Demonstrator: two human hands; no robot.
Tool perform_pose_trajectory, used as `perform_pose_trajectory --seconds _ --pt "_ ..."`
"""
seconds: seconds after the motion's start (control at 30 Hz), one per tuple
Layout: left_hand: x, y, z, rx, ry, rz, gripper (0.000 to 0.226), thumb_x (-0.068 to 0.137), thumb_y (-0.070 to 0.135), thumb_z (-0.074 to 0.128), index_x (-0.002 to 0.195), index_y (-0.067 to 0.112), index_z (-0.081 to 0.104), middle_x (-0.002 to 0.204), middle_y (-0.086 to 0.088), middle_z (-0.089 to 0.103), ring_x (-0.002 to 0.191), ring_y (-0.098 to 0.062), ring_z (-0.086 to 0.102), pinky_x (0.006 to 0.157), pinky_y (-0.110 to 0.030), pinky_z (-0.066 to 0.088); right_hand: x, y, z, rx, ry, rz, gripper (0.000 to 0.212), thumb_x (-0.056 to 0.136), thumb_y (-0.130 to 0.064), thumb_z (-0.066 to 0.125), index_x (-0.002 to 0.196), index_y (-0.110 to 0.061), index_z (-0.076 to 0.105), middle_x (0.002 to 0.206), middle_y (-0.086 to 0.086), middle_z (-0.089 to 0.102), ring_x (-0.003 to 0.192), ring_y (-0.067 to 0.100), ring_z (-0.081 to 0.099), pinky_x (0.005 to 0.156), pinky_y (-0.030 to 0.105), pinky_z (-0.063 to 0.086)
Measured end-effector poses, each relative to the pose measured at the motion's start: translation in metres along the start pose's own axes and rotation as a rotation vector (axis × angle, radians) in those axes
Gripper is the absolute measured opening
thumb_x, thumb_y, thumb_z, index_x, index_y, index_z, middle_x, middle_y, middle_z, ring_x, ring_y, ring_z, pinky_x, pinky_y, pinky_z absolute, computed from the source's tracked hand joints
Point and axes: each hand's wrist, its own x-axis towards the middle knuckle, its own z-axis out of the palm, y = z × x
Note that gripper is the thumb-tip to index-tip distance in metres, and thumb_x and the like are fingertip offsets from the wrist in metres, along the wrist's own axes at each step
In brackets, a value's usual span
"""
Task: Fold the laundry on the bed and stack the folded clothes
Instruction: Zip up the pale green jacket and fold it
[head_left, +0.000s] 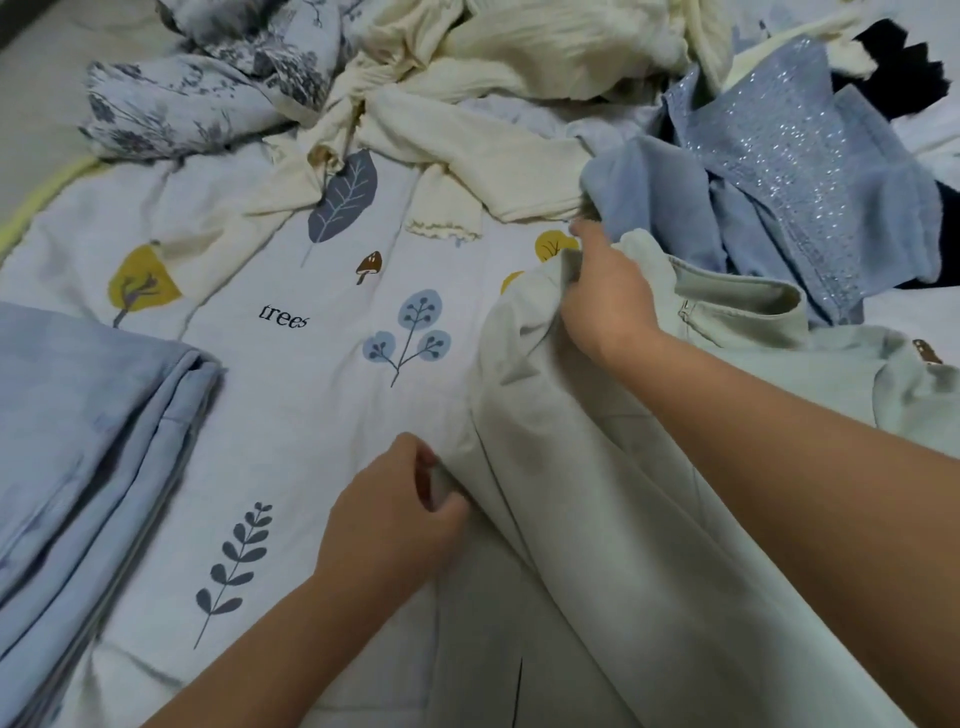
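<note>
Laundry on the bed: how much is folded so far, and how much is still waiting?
Done: one folded light blue stack lies at the left. In hand: the left hand and right hand both grip the edge of a pale green garment, still unfolded. Left: the cream clothes, the floral cloth and the sparkly blue garment lie crumpled at the far side.

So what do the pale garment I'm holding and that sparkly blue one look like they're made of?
The pale garment looks like a sturdy matte woven cotton, judging by its stiff folds and crisp seams. The sparkly blue one looks like soft fleece or knit flecked with glittery thread, though that is uncertain.
</note>
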Motion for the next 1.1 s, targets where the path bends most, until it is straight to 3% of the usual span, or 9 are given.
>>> perform_pose_trajectory --seconds 0.1,0.17,0.27,0.43,0.57,0.67,0.8,0.9,1.1 --pt "0.009 0.006 0.004 -0.033 0.033 0.038 0.024 0.081 0.030 0.066 0.095 0.025 0.048 0.073 0.010 0.057 0.069 -0.007 0.055 0.058 -0.021 0.040 -0.013 -0.003 0.002 0.102 -0.066 0.160 0.035 0.094 -0.035 0.045 0.115 -0.008 0.050 0.108 0.013 0.061 0.101 0.034 0.056 0.076 0.033 0.037" --pt "0.014 0.006 0.003 -0.005 0.062 0.081 0.016 0.083 0.031 0.066 0.085 0.024 0.052 0.067 0.011 0.055 0.066 -0.007 0.053 0.057 -0.019 0.037 -0.026 -0.002 0.004 0.145 -0.300 0.174 0.043 0.088 -0.054 0.049 0.076 -0.013 0.053 0.082 0.006 0.060 0.082 0.026 0.056 0.072 0.031 0.039" --pt "0.018 0.001 0.001 0.032 0.067 0.107 0.023 0.084 0.028 0.064 0.068 0.021 0.049 0.058 0.007 0.049 0.058 -0.005 0.046 0.051 -0.018 0.029 -0.044 0.001 0.009 0.089 -0.463 0.057 0.047 0.083 -0.038 0.064 0.052 -0.018 0.036 0.056 -0.001 0.042 0.058 0.016 0.042 0.062 0.029 0.036" --pt "0.022 -0.005 -0.005 0.148 0.045 0.064 0.031 0.087 0.020 0.056 0.062 0.018 0.037 0.057 0.003 0.046 0.062 -0.021 0.046 0.055 -0.031 0.031 -0.043 0.010 0.004 0.401 -0.158 0.261 0.047 0.092 -0.023 0.054 0.049 -0.013 0.037 0.058 0.010 0.046 0.066 0.025 0.046 0.066 0.034 0.037" --pt "0.030 0.004 -0.009 0.031 -0.056 -0.060 0.010 0.085 0.030 0.052 0.081 0.022 0.057 0.076 0.011 0.057 0.079 -0.014 0.055 0.067 -0.028 0.038 -0.059 0.012 0.005 0.265 -0.371 0.220 0.045 0.093 -0.038 0.053 0.057 -0.014 0.040 0.060 0.005 0.046 0.063 0.022 0.044 0.065 0.029 0.034" --pt "0.036 0.013 -0.007 -0.115 -0.101 -0.096 0.018 0.086 0.040 0.056 0.084 0.022 0.059 0.080 0.010 0.059 0.081 -0.011 0.056 0.067 -0.025 0.038 -0.065 0.016 0.004 0.164 -0.465 0.147 0.041 0.089 -0.031 0.060 0.060 -0.011 0.039 0.061 0.007 0.039 0.062 0.021 0.039 0.062 0.030 0.030" --pt "0.039 0.016 0.003 -0.117 -0.089 -0.113 0.036 0.089 0.032 0.059 0.058 0.016 0.049 0.059 0.004 0.050 0.064 -0.016 0.048 0.057 -0.028 0.035 -0.065 0.026 0.000 0.153 -0.231 0.292 0.036 0.089 -0.027 0.060 0.061 -0.011 0.045 0.066 0.009 0.050 0.067 0.026 0.049 0.064 0.031 0.033" --pt "0.039 0.017 0.008 -0.026 -0.049 -0.113 0.033 0.089 0.033 0.055 0.062 0.015 0.048 0.063 0.003 0.051 0.061 -0.013 0.047 0.054 -0.026 0.031 -0.073 0.036 0.003 -0.137 -0.181 0.299 0.020 0.092 -0.030 0.054 0.092 -0.011 0.059 0.098 0.012 0.064 0.094 0.032 0.058 0.073 0.032 0.042" --pt "0.034 0.022 0.007 -0.013 0.080 -0.005 0.022 0.086 0.038 0.057 0.073 0.021 0.054 0.067 0.011 0.057 0.066 -0.002 0.051 0.056 -0.019 0.036 -0.069 0.023 0.002 -0.012 0.023 0.161 0.039 0.090 -0.051 0.045 0.096 -0.014 0.054 0.094 0.005 0.063 0.091 0.027 0.056 0.074 0.035 0.041"
